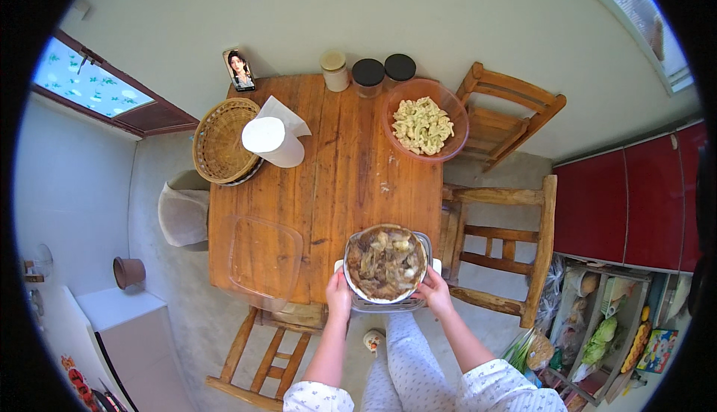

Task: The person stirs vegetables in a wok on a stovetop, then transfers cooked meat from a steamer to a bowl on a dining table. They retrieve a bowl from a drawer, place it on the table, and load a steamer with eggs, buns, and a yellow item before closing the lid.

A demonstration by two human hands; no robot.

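Observation:
A round white-rimmed bowl of brown cooked food (385, 263) is held level between both hands at the near right corner of the wooden table (347, 199). My left hand (338, 291) grips its left side, while my right hand (434, 290) grips the right side. Beneath the bowl shows a grey tray-like thing with white side handles (392, 306); whether the bowl rests on it I cannot tell. To the left lies a clear plastic lid or container (263, 261) at the table's near edge. Farther back, a pink translucent bowl (425, 157) holds cauliflower pieces (423, 125).
Wicker baskets (224, 143) and a paper towel roll (280, 146) stand at the back left. A phone (239, 70) leans by the wall; a light-lidded jar (335, 73) and black-lidded jars (368, 76) stand along the back. Wooden chairs (498, 232) flank the right side, another (271, 361) the near left.

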